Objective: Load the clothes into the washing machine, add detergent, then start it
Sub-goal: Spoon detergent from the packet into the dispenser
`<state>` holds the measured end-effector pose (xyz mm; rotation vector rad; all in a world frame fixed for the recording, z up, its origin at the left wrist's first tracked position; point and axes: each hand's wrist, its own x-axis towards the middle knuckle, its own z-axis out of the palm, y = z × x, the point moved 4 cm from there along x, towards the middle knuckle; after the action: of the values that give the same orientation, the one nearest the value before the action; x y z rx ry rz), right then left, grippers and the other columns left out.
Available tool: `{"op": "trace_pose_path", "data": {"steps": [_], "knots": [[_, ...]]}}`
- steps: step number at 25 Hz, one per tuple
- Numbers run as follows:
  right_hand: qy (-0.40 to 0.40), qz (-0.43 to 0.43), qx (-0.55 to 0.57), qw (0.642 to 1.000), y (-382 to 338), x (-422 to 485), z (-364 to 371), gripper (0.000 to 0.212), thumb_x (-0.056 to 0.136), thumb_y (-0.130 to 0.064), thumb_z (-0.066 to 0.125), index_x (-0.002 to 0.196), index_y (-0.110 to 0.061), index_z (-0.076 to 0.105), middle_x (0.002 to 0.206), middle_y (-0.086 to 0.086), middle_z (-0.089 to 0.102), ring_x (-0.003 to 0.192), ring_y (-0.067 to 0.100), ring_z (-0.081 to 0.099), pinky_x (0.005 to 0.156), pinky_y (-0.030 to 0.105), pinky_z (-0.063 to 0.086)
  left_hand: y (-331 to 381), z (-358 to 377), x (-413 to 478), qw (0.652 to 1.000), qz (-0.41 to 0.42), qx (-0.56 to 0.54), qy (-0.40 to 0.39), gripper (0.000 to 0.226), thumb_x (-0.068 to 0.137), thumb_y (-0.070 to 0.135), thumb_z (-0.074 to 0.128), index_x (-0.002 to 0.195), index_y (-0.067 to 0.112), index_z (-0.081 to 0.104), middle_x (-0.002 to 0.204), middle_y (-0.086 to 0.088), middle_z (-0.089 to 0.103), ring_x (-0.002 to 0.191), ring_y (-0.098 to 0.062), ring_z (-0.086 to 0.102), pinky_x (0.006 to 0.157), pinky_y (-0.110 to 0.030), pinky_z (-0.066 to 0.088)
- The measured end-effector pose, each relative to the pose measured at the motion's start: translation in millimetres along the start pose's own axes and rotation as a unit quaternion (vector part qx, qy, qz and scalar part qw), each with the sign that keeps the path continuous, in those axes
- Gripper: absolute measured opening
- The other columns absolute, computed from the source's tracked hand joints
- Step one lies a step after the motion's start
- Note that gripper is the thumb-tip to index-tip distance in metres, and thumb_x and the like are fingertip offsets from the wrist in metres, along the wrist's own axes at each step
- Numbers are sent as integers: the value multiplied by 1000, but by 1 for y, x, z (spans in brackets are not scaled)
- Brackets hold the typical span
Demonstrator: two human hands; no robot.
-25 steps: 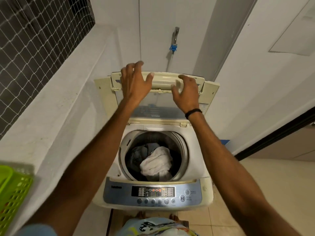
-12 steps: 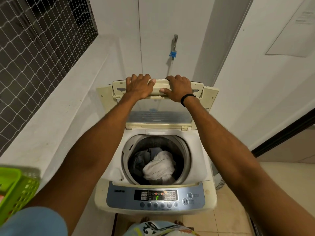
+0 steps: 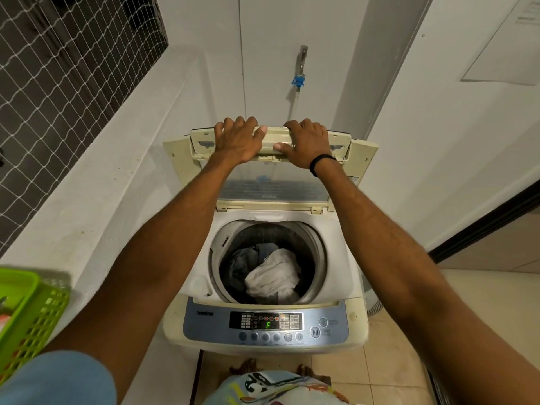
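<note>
And the grab is made: the left hand (image 3: 238,140) and the right hand (image 3: 305,144), reaching with spread fingers a second ago, now curl over the top edge of the folded cream plastic lid (image 3: 270,138), which stands upright at the back of the white top-loading washing machine (image 3: 344,258). A green F glows on the small display (image 3: 268,325) at the machine's front, where no such letter showed a second ago. So the power is on, and the lid is probably about to come down. The clothes, a crumpled white cloth (image 3: 271,277) on a dark grey garment (image 3: 242,261), lie inside the machine's drum. The fingertips vanish behind the lid, and there's no telling whether detergent has gone in. The green plastic basket (image 3: 26,314) left of the machine is cut off, and the button labels are too small to read.
</note>
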<state>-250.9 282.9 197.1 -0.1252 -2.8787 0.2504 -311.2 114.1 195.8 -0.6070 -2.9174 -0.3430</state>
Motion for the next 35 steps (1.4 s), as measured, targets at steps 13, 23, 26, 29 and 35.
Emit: {"op": "trace_pose_path", "data": {"steps": [13,23,26,29,35], "knots": [[6,-2,6,1000,-2,-8,1,58,88,-62,52,133,-26,47,124,9,55,118,28,48,106,43,32,1,1,-6,1000,1,4,14,48,100,52,26,129,22,48,132,-9,54,121,-30,46,106,-46,28],[43,-10,7,999,0,-8,8,58,89,-60,49,136,-27,45,128,8,55,123,28,46,111,44,27,2,2,-6,999,9,10,47,50,99,52,24,129,20,49,130,-10,55,119,-29,47,105,-45,28],[83,-3,-4,997,-2,-15,13,60,91,-59,44,141,-24,42,137,9,50,132,29,40,117,48,20,1,5,-6,997,16,16,77,52,98,53,22,126,20,51,124,-8,58,114,-27,51,103,-43,31],[124,14,4,992,-6,-24,19,61,95,-57,38,144,-21,40,147,11,43,141,31,32,120,51,14,1,8,-13,990,15,32,134,53,98,54,20,119,21,56,115,-6,63,105,-25,55,98,-43,34],[231,25,129,964,-15,-62,39,47,102,-26,41,148,-15,38,157,14,30,148,33,20,120,51,21,-1,19,-32,957,27,32,288,49,100,48,25,105,19,65,96,-4,67,89,-22,58,90,-41,40]]}}
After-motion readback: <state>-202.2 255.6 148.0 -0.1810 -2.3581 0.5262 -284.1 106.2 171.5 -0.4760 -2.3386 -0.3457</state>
